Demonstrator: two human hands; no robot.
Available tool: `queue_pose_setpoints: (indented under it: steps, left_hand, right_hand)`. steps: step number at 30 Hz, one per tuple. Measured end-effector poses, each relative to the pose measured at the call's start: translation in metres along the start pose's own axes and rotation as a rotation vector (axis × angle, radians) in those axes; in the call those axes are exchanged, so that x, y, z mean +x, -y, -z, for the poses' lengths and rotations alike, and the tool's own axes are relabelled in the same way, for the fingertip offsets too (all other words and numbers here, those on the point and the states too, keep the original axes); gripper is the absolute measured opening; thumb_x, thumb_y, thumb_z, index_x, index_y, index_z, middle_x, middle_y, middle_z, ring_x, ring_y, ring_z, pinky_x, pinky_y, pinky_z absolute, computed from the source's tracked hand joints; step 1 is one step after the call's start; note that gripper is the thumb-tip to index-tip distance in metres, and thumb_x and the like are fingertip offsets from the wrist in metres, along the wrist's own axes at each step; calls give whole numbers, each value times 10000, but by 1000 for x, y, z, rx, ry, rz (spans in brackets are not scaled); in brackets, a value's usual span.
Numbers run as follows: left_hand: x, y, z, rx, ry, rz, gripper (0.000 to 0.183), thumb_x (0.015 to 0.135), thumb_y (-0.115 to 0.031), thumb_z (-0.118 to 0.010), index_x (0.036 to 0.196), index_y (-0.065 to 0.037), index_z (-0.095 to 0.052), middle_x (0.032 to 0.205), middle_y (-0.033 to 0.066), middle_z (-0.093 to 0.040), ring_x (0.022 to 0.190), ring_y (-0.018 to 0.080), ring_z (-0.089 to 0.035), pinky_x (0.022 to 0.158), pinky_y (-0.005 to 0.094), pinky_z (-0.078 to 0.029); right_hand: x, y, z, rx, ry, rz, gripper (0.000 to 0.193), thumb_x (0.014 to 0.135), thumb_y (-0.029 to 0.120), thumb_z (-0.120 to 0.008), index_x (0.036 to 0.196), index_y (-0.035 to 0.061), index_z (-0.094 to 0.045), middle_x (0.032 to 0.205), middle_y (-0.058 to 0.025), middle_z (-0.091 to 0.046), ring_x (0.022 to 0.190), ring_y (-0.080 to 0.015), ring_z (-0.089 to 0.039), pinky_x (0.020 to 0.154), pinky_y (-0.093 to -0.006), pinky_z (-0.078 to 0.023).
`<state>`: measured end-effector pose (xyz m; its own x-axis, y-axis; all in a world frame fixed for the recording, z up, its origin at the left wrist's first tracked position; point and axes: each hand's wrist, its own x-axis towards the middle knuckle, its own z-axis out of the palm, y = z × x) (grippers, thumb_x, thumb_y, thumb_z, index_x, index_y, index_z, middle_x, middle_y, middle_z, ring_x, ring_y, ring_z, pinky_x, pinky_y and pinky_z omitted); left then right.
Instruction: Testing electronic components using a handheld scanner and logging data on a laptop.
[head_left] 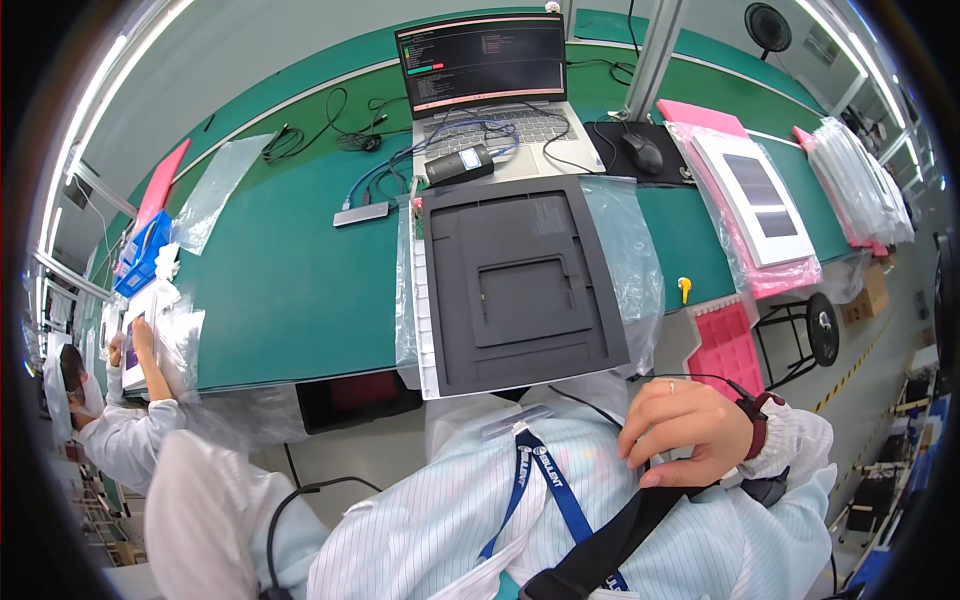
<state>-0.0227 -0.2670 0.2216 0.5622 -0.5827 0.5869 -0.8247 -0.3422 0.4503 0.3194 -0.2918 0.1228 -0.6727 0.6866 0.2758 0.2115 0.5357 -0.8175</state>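
Before me at the table's near edge lies a large black plastic housing panel (520,360) with a recessed rectangle and a white side strip. A small green circuit board (418,222) shows at its upper left corner. Close in front of my body, my right hand (690,430) has its fingers curled, by a black cable (590,405) and a black strap (625,540). Its fingers hide whatever may lie within them. Only my left sleeve (215,510) shows at lower left; the left hand is out of sight.
Behind the panel stand an open laptop (485,70), a black handheld device (460,165) and a grey hub (361,214) with cables. At right are a mouse (642,153), a white framed panel (755,200) on pink foam, and a yellow piece (685,287). A co-worker's hand (142,340) works at left.
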Motion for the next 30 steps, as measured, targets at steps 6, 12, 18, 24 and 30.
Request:
queue_pose_setpoints:
  steps: [6,12,18,24,30]
  left_hand:
    - [5,-2,-13,17,3,-23,131,665,-219,-553,578,-128,-590,537,18,-539,568,181,-525,598,345,-391]
    - [-9,49,-32,-102,-345,-127,242,871,-121,-447,637,-86,-500,560,50,-468,541,195,-479,530,325,-373]
    - [-10,69,-24,-26,-327,-95,268,893,-129,-477,627,-94,-479,552,-22,-411,467,108,-430,437,241,-309]
    - [-26,63,-7,-177,4,33,234,865,-112,-479,761,60,-599,752,165,-593,641,248,-580,608,355,-463]
    - [-27,54,5,172,-298,-43,312,914,-158,-457,631,-44,-525,554,2,-412,466,124,-442,447,249,-345]
  right_hand:
    - [7,-2,-6,41,38,78,159,742,134,-721,831,47,-623,868,-52,-623,780,-228,-575,670,-327,-441]
    - [30,2,-24,206,231,212,261,744,230,-729,891,42,-623,868,-71,-607,777,-245,-577,667,-332,-440]
    - [50,13,-38,133,383,202,389,773,243,-664,1059,38,-498,840,-82,-506,739,-256,-568,592,-341,-454]
    - [60,20,-44,-225,356,150,365,712,184,-669,1053,93,-576,750,-26,-564,632,-183,-582,480,-287,-446]
    - [73,31,-50,-453,39,221,313,600,91,-673,909,67,-628,569,11,-508,468,-139,-525,373,-269,-362]
